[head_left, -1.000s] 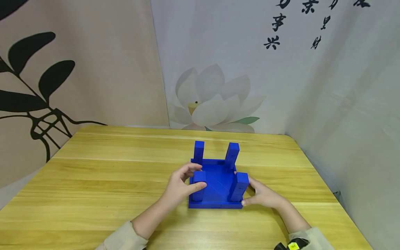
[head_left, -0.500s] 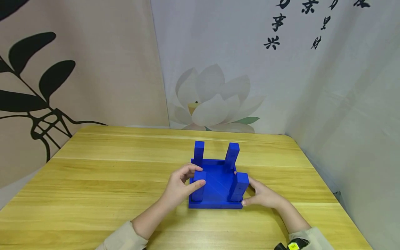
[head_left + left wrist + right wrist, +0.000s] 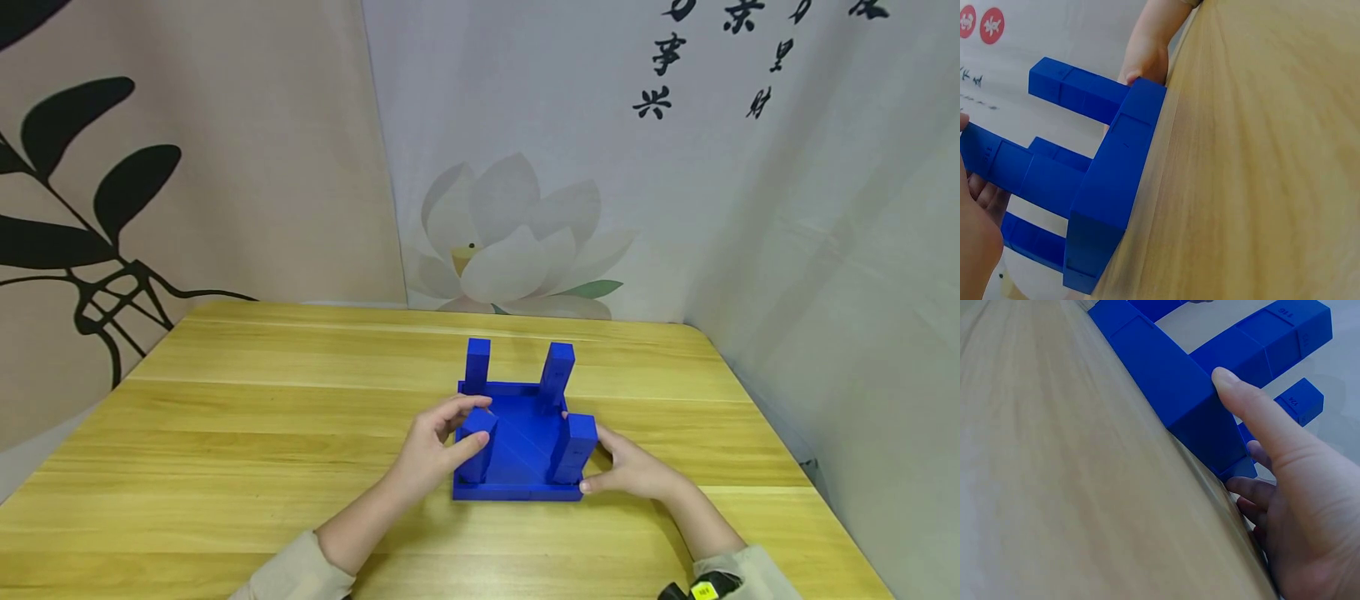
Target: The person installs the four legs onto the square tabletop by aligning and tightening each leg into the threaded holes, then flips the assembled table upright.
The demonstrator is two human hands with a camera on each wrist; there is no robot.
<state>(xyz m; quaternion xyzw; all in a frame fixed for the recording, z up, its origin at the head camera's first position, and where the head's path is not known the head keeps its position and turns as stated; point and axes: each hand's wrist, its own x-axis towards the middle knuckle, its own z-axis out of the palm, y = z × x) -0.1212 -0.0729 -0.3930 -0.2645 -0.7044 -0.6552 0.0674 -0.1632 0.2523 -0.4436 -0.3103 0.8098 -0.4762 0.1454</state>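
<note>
A blue square base [image 3: 519, 446] with a low rim rests on the table, an upright post at each corner. My left hand [image 3: 427, 446] pinches the front-left post [image 3: 477, 422] near its top, thumb in front and fingers behind; the post looks slightly turned about its length. In the left wrist view this post [image 3: 1032, 170] runs from the base into the hand. My right hand [image 3: 637, 469] grips the base's right side, its thumb at the near corner, as the right wrist view shows. Beside it stands the front-right post [image 3: 574, 446].
Two more blue posts, the back-left one [image 3: 477, 364] and the back-right one [image 3: 557, 369], rise from the far corners. A wooden table [image 3: 285, 433] lies under everything. Behind it hangs a printed curtain [image 3: 525, 100].
The front-left post has turned a little between the left thumb and fingers, its top now at an angle. The left fingertips have shifted slightly right. The right hand and base stay still.
</note>
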